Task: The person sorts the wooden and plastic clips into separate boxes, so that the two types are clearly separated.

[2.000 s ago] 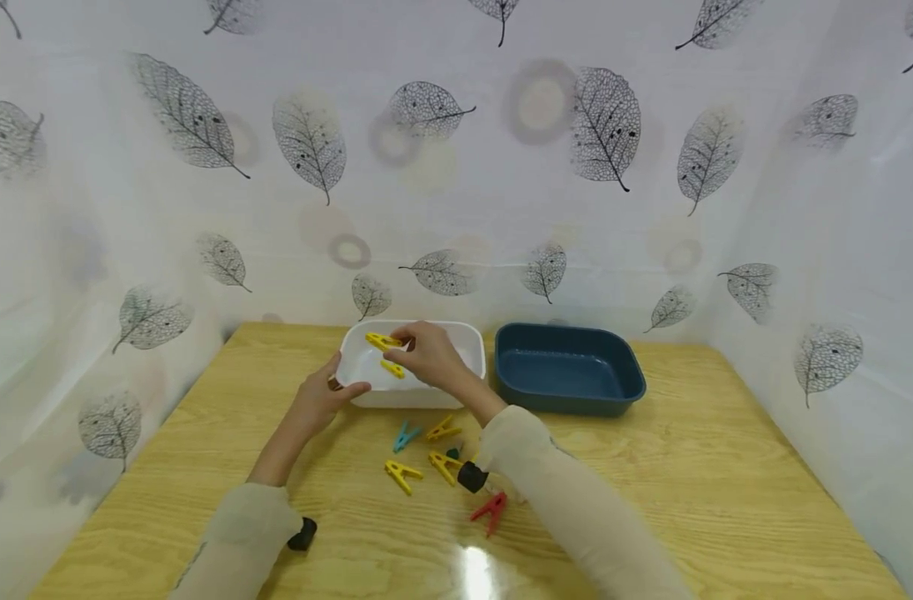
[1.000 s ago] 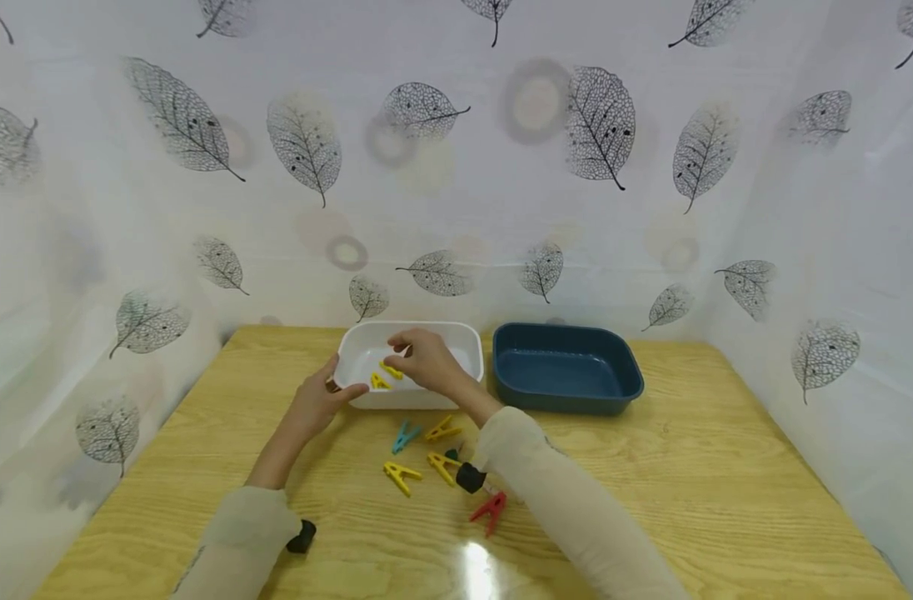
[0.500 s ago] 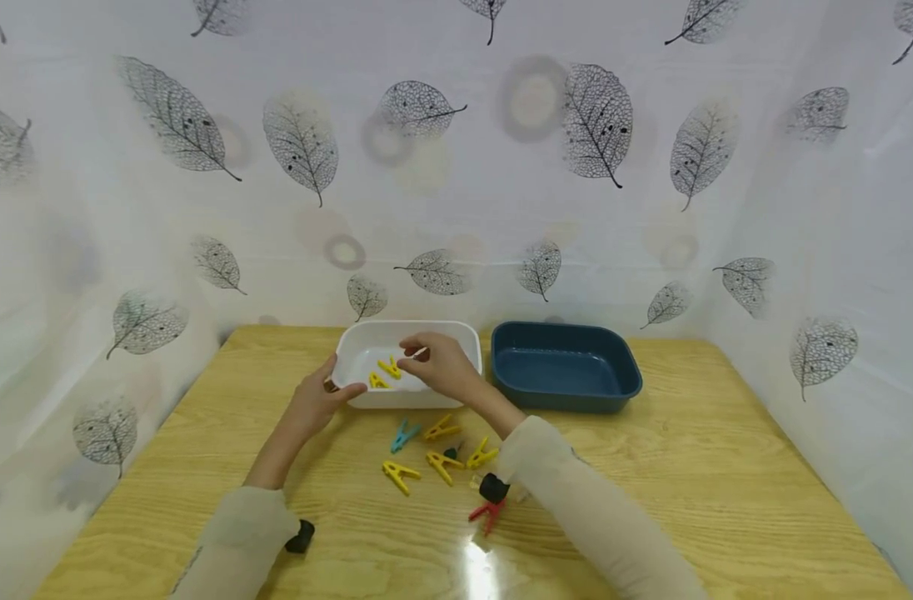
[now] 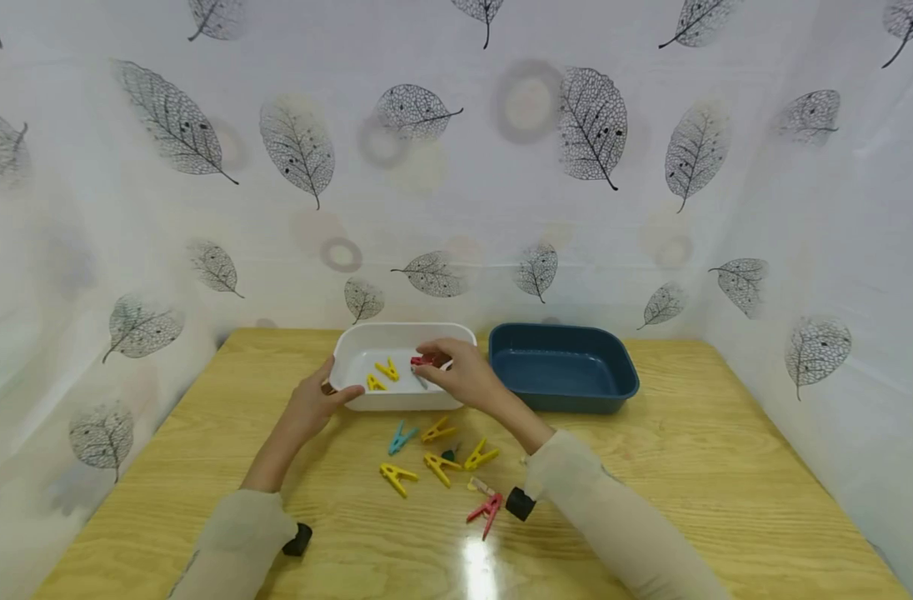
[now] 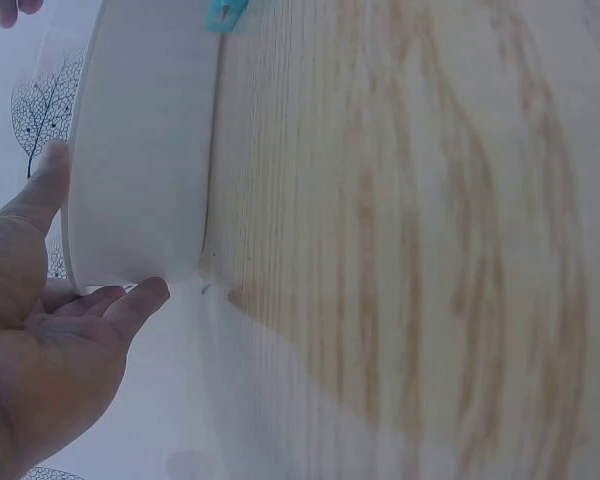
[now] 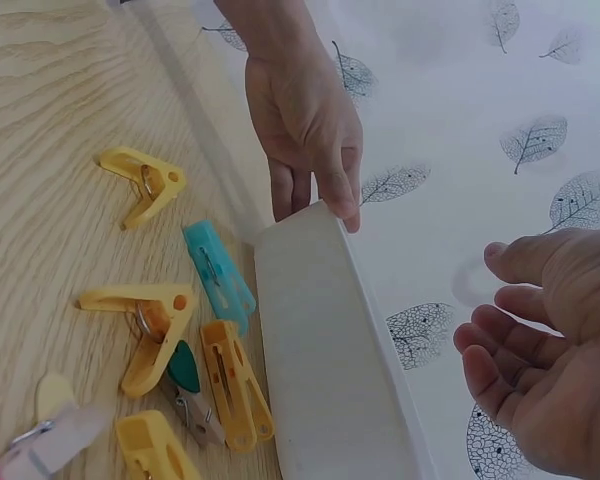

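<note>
Clothespins lie in a white tub, which the left hand grips, likely for steadiness, near the half-spread, seemingly empty right hand.

six yellow pegs, one turquoise peg, one green-tipped peg, one red peg on the table, two tubs

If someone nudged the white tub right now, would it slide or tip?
The white tub would probably slide, being low and flat on the table. The left hand gripping one end may resist that. No visible bend under that grip suggests stiffness.
</note>
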